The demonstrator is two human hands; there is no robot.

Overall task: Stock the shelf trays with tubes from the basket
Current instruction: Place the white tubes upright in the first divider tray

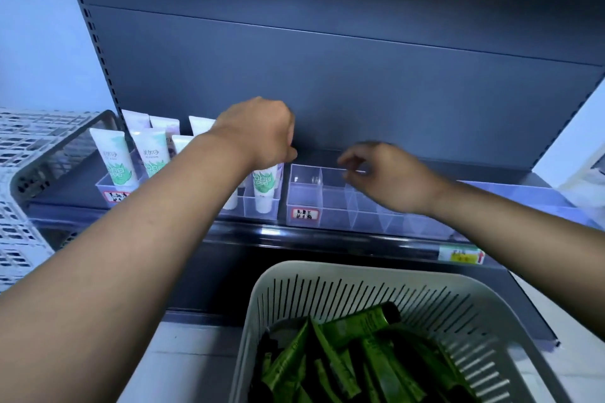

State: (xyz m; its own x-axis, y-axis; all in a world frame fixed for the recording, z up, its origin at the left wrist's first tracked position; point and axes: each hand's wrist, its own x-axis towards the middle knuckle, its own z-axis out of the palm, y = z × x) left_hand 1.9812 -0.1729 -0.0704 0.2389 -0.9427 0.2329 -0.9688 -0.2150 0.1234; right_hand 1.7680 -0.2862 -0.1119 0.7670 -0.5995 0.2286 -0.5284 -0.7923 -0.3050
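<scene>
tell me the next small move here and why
Probably let go with the left hand: the white tube it grips by the top already stands in its slot in the left tray. Then reach to the basket for a green tube, since the right tray looks empty.

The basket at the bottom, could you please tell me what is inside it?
The basket holds a loose pile of green tubes, one with a dark cap. Whatever lies beneath the pile is covered.
</scene>
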